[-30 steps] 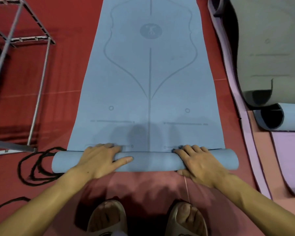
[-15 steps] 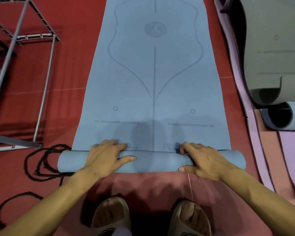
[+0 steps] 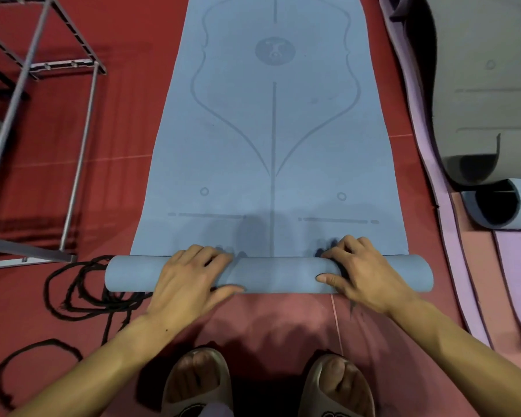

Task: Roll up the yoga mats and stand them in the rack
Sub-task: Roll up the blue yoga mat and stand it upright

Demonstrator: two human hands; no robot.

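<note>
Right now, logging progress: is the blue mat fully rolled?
No, partly rolled: both hands grip a short roll at the near end; most of the blue mat lies flat.

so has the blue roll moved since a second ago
Yes, the roll crept away from the person, nearer the mat's printed dashes.

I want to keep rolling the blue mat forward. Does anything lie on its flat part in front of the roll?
Nothing visible does. Both the left hand and right hand grip the rolled part of the blue mat, and its flat part ahead is bare. The black cord lies beside the roll's left end.
</note>
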